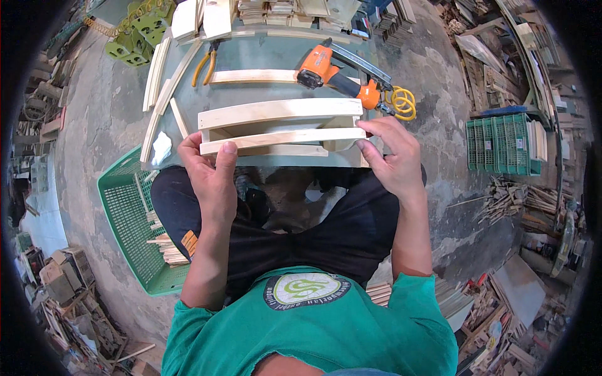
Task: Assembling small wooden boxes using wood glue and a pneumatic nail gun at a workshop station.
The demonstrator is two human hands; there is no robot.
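Note:
Between my hands is a small open wooden frame (282, 111) of pale slats joined by end pieces, held over the near edge of the work table. My left hand (212, 172) grips its left end, thumb on the front slat (282, 136) and fingers behind. At the right end, my right hand (395, 150) pinches the slat's tip between thumb and fingers. Just beyond lies an orange and black nail gun (332, 72) with a coiled yellow hose (401, 103). Pliers with yellow handles (205, 66) rest on the table to the left.
Loose wooden strips (169, 88) line the left of the grey-green table (251, 53), with stacked wood pieces (282, 9) at its far side. A green plastic basket (119, 207) holding slats stands by my left leg. Green crates (498, 144) and scrap wood (501, 200) sit to the right.

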